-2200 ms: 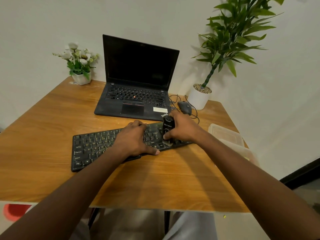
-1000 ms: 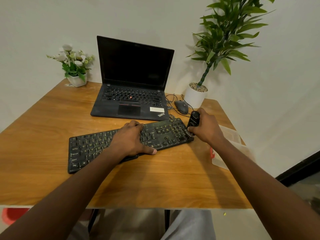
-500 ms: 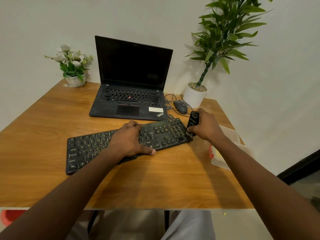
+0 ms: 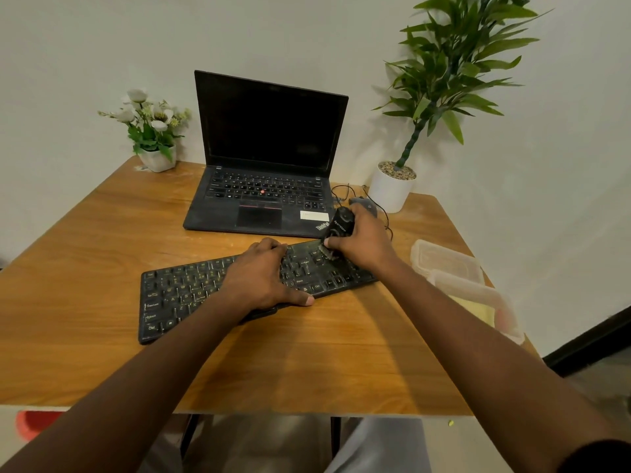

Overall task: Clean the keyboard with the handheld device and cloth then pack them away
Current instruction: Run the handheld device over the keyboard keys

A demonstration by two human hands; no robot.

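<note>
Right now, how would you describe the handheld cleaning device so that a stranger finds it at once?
Find the black laptop at the back of the wooden table, then the flat black keyboard before it. Above the keyboard's right end, the right hand grips the handheld device. Unlike the grey mouse behind it, it is black and stubby, bristles down on the keys.

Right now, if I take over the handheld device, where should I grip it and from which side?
Probably best to grip the handheld device around the middle of its black body, coming from the right, as the right hand does. It stands tilted, brush end down on the keyboard's right keys, top toward the laptop. The left hand rests to its left.
</note>
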